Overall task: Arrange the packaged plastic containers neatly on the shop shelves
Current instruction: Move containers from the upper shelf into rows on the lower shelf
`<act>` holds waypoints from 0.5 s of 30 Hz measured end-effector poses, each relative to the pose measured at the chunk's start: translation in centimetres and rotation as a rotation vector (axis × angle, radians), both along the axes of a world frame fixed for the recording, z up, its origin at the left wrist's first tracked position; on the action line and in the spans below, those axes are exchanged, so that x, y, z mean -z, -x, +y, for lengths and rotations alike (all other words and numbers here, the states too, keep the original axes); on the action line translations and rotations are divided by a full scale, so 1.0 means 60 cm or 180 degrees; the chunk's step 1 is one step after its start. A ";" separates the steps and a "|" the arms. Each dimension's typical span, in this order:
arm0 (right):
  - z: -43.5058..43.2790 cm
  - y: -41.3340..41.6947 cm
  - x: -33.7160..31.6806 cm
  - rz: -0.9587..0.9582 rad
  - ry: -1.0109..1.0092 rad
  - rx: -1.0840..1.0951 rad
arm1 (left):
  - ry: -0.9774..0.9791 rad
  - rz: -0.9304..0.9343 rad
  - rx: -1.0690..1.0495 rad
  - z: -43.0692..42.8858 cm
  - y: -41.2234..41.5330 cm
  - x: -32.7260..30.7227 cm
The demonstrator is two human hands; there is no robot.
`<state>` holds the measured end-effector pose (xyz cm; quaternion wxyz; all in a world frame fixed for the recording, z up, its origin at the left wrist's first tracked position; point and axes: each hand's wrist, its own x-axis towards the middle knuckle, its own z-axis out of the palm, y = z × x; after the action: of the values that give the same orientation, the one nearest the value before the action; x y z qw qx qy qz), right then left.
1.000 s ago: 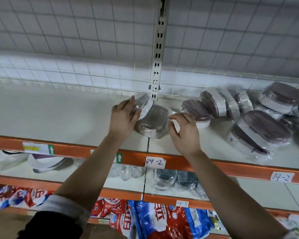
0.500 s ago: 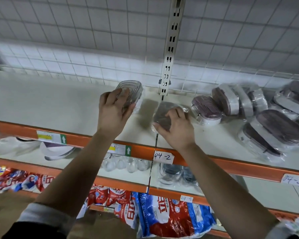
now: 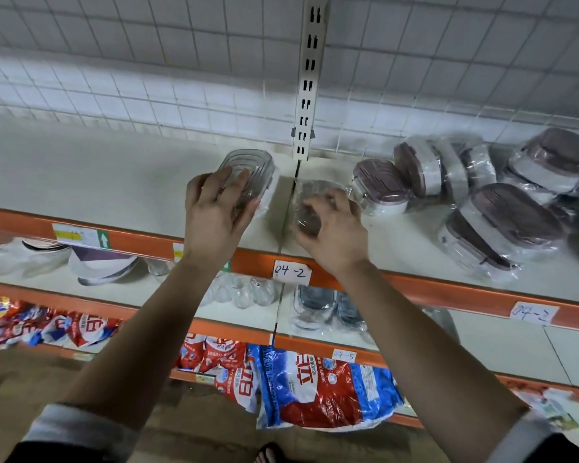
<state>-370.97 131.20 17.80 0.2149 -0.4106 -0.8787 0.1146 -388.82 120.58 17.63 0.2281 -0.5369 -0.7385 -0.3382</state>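
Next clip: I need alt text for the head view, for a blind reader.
A person's left hand holds a clear ridged container and the right hand grips a wrapped dark container, side by side at a white shelf with an orange front edge. To the right, more wrapped containers lie jumbled on that shelf.

A shop: tagged shelves [image 3: 97, 175] hold packaged goods [image 3: 318, 389]

Top shelf [image 3: 81, 175]: left hand [image 3: 214, 215] holds the left container [image 3: 248, 172], left of the upright [image 3: 310, 78]; right hand [image 3: 335, 235] grips the right container [image 3: 311, 198], right of the upright, nearer the front edge; just right of it, a lone container [image 3: 380, 188]; toward the right end, a heap of containers [image 3: 502, 212], some reaching the back edge.
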 end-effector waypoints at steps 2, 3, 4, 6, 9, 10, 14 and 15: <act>0.000 -0.014 -0.005 0.0047 0.0010 -0.0060 | -0.0001 -0.0014 -0.0009 -0.006 -0.022 -0.004; -0.002 -0.029 -0.008 0.0146 -0.0001 -0.0096 | -0.0019 0.0008 -0.0005 -0.010 -0.039 -0.007; -0.005 -0.046 -0.011 0.0276 -0.0027 -0.0131 | -0.0043 0.0037 -0.0002 -0.015 -0.056 -0.010; -0.013 -0.084 -0.016 0.0528 -0.0086 -0.0184 | -0.0087 0.0108 -0.0011 -0.024 -0.090 -0.017; -0.029 -0.155 -0.020 0.0666 -0.0157 -0.0257 | -0.0045 0.0120 -0.0021 -0.035 -0.154 -0.021; -0.034 -0.183 -0.021 0.0687 -0.0145 -0.0290 | -0.0020 0.0113 -0.0018 -0.038 -0.179 -0.021; -0.056 -0.318 -0.019 0.0873 -0.0065 -0.0588 | 0.0041 0.0104 -0.0003 -0.051 -0.297 -0.019; -0.062 -0.356 -0.015 0.0882 -0.0074 -0.0632 | 0.0051 0.0084 -0.0013 -0.055 -0.329 -0.015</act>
<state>-349.60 127.46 18.68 0.3263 -0.2996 -0.8782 0.1807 -369.08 117.26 18.55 0.2342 -0.5415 -0.7392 -0.3247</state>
